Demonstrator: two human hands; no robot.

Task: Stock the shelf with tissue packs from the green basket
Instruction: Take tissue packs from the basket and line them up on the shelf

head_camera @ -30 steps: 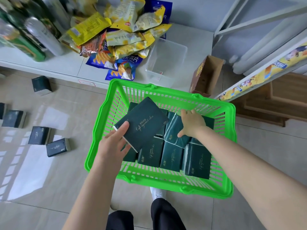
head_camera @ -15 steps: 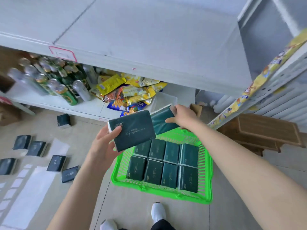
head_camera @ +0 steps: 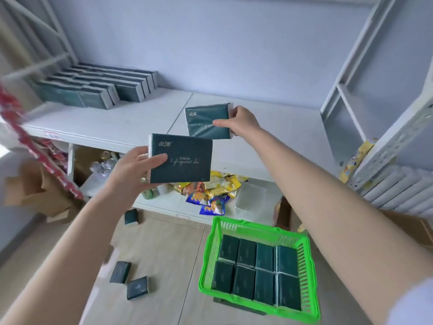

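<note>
Pale blue wall at the back, and a white shelf (head_camera: 131, 123) runs across in front of it, with a block of stocked packs (head_camera: 98, 87) lined up in rows at its far left corner. The person stands facing it with both bare arms stretched out. Their left hand (head_camera: 138, 165) grips a dark green tissue pack (head_camera: 185, 158) by its left edge, thumb across the printed front and fingers behind. It's held up flat-on, right around the shelf's front lip. The right hand (head_camera: 241, 121) pinches a second pack (head_camera: 206, 123) at its right end, thumb on the front face. That one is up over the shelf board, a bit tilted, and honestly I can't tell if it touches the board. The two held packs are near each other but apart. Down on the floor (head_camera: 164, 254) to the right sits the green basket (head_camera: 209, 254), with basket packs (head_camera: 257, 270) inside in two rows of four. A few loose packs (head_camera: 128, 280) lie on the tiles to its left, well apart from it. On the lower shelf (head_camera: 164, 205) there's a heap of snack bags (head_camera: 218, 186), a clear plastic tub (head_camera: 250, 195) just beside them on the right, and some cans (head_camera: 105, 163) further left, pretty blurry. A brown cardboard box (head_camera: 39, 188) sits at far left.
</note>
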